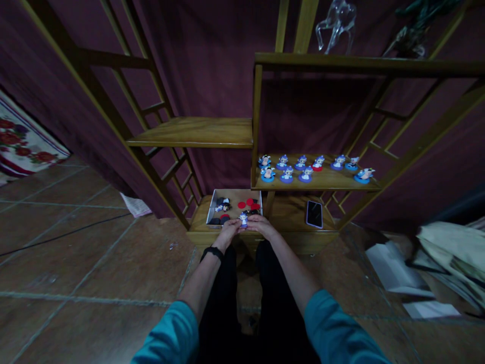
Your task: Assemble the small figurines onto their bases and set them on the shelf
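A small purple-and-white figurine (243, 218) stands upright between my two hands, just over the front edge of the open box. My left hand (230, 232), with a black band at the wrist, is closed on its lower left side. From the right, my right hand (262, 226) has its fingers closed on the same figurine. Inside the shallow box (235, 194) lie a dark-haired figurine (223, 206), several red discs (241, 205) and some dark discs (214, 221). My hands partly hide the box's near right corner.
Several figurines on round bases (287, 174) stand in two rows on the right shelf (322, 181). A phone (314, 214) lies on the lower board. A bare wooden shelf (193, 132) juts out above the box. A clear glass horse (337, 25) stands on top.
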{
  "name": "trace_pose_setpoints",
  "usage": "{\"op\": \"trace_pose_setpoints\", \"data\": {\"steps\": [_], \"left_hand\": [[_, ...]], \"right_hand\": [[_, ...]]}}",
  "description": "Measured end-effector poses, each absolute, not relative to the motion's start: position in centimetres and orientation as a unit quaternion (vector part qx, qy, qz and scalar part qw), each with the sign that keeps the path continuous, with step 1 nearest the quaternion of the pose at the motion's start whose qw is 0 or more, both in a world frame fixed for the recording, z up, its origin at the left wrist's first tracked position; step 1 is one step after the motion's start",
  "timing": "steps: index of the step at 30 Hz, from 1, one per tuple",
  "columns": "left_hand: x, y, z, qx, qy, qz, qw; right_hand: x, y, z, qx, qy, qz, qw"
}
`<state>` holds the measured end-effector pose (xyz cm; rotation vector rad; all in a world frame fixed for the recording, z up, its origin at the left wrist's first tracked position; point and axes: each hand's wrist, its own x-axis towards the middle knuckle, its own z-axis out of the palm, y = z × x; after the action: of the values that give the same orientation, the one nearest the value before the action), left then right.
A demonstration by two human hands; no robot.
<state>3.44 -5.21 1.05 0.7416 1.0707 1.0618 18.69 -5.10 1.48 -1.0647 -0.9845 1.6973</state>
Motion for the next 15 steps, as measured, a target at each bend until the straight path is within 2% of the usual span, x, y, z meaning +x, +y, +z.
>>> {"op": "trace_pose_setpoints", "data": {"steps": [15], "left_hand": [[3.61, -5.49, 1.58, 0.331, 0.472, 0.477, 0.663]], "right_hand": [[18.98, -4.78, 0.94, -0.464, -0.398, 0.663, 0.432]]}}
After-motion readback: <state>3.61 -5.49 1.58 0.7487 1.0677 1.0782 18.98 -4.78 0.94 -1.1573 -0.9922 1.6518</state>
